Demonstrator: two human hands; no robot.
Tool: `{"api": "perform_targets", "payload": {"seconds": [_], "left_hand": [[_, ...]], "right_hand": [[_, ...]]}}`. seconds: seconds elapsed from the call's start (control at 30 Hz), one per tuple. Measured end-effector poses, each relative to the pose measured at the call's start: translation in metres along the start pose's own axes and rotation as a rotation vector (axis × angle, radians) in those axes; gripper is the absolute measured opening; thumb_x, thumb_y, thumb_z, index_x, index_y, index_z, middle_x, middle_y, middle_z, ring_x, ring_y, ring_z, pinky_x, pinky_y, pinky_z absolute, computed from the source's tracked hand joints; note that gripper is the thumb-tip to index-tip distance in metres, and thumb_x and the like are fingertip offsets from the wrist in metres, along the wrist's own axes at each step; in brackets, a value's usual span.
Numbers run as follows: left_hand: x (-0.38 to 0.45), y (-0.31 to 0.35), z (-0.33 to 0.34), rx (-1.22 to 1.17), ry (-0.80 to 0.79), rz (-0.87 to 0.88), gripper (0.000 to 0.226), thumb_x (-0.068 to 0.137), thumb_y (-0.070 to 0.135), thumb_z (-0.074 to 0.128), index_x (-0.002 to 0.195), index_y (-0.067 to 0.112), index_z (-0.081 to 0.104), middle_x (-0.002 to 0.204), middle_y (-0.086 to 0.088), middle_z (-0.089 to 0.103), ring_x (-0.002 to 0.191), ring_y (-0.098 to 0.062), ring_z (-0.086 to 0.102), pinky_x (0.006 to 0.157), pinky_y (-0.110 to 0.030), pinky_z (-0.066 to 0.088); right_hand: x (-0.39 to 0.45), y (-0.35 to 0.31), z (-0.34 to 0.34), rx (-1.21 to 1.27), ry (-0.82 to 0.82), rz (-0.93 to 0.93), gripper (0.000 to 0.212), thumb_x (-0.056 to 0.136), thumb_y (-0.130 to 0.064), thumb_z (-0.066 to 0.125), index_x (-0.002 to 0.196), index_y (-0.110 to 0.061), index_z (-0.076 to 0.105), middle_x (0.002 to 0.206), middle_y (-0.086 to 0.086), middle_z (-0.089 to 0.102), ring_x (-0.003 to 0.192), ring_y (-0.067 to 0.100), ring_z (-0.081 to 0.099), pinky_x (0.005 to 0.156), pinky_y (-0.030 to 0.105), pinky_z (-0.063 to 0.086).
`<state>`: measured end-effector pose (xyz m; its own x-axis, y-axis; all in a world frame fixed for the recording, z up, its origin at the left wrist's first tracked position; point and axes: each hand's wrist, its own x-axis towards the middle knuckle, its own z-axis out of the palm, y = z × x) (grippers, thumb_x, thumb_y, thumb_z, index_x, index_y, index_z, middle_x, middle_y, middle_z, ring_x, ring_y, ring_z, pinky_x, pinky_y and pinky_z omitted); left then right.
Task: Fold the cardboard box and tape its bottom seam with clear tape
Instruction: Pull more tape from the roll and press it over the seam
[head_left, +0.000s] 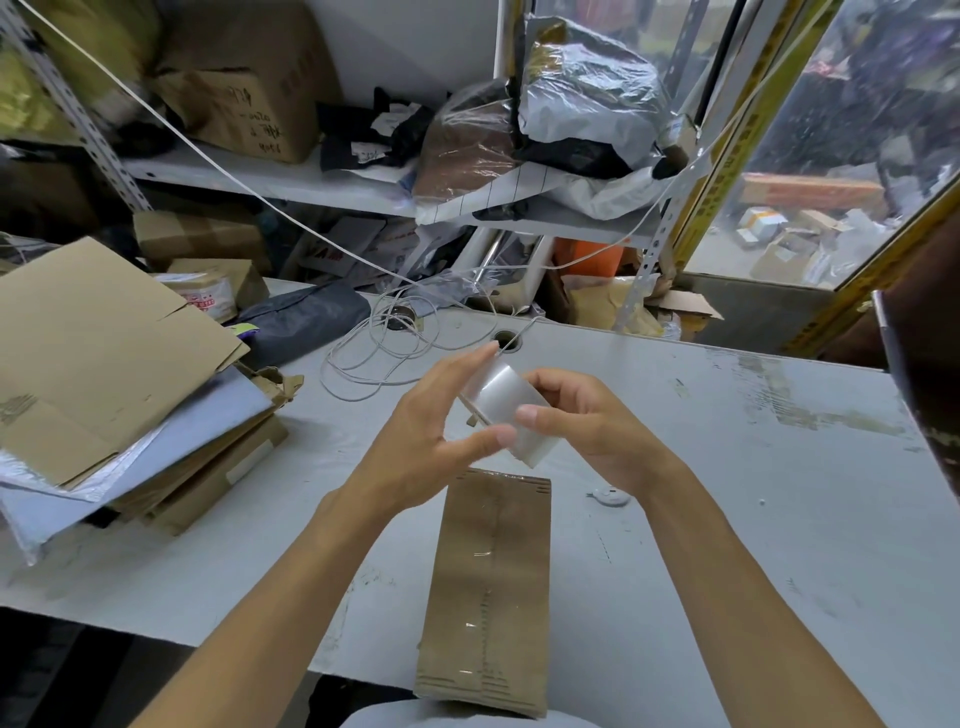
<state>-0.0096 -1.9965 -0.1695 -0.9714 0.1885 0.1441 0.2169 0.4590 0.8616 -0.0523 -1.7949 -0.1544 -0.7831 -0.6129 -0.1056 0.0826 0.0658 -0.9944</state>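
Note:
A narrow brown cardboard box (488, 587) lies on the grey table (727, 467) in front of me, its long side running away from me, with shiny clear tape along its middle seam. Above its far end I hold a roll of clear tape (511, 410) in the air. My right hand (587, 421) grips the roll from the right, thumb on its front. My left hand (431, 431) touches the roll's left side with spread fingers, thumb tip on its lower edge. The roll's far side is hidden behind my fingers.
A pile of flattened cardboard and plastic mailers (114, 384) covers the table's left part. A coiled white cord (384, 348) lies behind my hands, near a cable hole (506, 340). Shelves with boxes and bags (467, 145) stand behind the table. A small white scrap (608, 496) lies right of the box.

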Motion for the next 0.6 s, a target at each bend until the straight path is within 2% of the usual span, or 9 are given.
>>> {"api": "perform_targets", "payload": {"seconds": [0.07,0.17,0.3,0.43,0.53,0.6], "left_hand": [[0.002,0.0,-0.008,-0.063,0.023,0.009,0.057,0.087,0.057,0.059,0.139,0.038,0.05,0.141,0.014,0.052,0.132,-0.009,0.049,0.107,-0.044,0.045],[0.007,0.003,-0.017,-0.216,-0.038,-0.07,0.039,0.083,0.048,0.066,0.121,0.038,0.063,0.126,0.014,0.063,0.122,-0.012,0.058,0.1,-0.043,0.051],[0.011,0.004,-0.019,-0.397,-0.045,-0.158,0.034,0.069,0.039,0.077,0.099,0.026,0.066,0.102,0.002,0.064,0.102,-0.013,0.059,0.082,-0.032,0.051],[0.01,0.001,-0.013,-0.611,0.014,-0.292,0.027,0.07,0.021,0.081,0.093,0.023,0.067,0.096,-0.006,0.067,0.089,-0.021,0.063,0.069,-0.032,0.054],[0.007,0.005,-0.003,-0.724,0.064,-0.438,0.024,0.082,0.014,0.075,0.105,0.012,0.067,0.102,-0.012,0.069,0.095,-0.027,0.065,0.079,-0.045,0.059],[0.005,0.009,0.005,-0.794,0.078,-0.517,0.024,0.093,0.02,0.064,0.111,0.004,0.068,0.111,-0.019,0.067,0.104,-0.03,0.064,0.09,-0.058,0.055]], "right_hand": [[-0.003,0.001,-0.004,0.026,-0.031,-0.009,0.032,0.088,-0.014,0.058,0.115,0.0,0.063,0.097,0.005,0.066,0.089,0.018,0.061,0.078,0.027,0.048],[-0.003,0.001,-0.006,0.052,-0.029,-0.014,0.029,0.084,-0.013,0.056,0.108,-0.002,0.066,0.094,0.01,0.064,0.087,0.023,0.059,0.077,0.031,0.045],[0.003,0.003,-0.004,0.03,0.021,-0.018,0.033,0.082,-0.014,0.056,0.108,0.006,0.064,0.093,0.01,0.065,0.085,0.023,0.058,0.075,0.031,0.043],[0.007,0.003,0.0,-0.052,0.192,-0.057,0.034,0.086,-0.022,0.06,0.116,-0.009,0.065,0.104,0.001,0.068,0.092,0.011,0.064,0.079,0.025,0.051],[0.014,0.008,0.007,-0.305,0.34,-0.099,0.045,0.085,-0.04,0.064,0.128,-0.029,0.058,0.127,-0.008,0.057,0.114,-0.003,0.054,0.096,0.021,0.046],[0.015,0.016,0.013,-0.457,0.462,-0.154,0.05,0.084,-0.043,0.068,0.131,-0.032,0.054,0.133,-0.012,0.049,0.123,-0.006,0.044,0.103,0.02,0.039]]}}
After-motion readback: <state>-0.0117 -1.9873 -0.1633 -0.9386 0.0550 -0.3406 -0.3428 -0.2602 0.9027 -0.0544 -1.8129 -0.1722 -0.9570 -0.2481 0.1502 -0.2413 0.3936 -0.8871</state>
